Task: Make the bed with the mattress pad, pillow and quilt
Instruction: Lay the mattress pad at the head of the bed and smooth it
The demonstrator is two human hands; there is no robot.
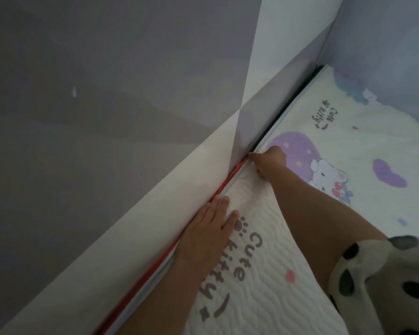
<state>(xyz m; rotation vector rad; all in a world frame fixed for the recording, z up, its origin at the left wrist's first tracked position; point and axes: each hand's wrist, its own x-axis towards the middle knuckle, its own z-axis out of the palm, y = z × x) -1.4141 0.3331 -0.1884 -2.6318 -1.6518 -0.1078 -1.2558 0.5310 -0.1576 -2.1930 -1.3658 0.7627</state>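
Observation:
A white quilted mattress pad [264, 250] printed with "Cute Kitty" lettering, purple shapes and a cartoon kitten lies flat on the bed along the wall. My left hand [211, 228] presses flat on the pad's edge by the wall, fingers together and pointing up the edge. My right hand [269, 160] reaches farther along the same edge, fingers curled and pinching the pad's border down at the gap. A red strip [198, 228] of the layer below shows between the pad and the wall. No pillow or quilt is in view.
The grey and white wall [107, 117] runs close along the left of the bed and meets another wall [385, 44] at the far corner. A narrow dark gap [300, 97] separates bed and wall. My black-spotted white sleeve [385, 281] fills the lower right.

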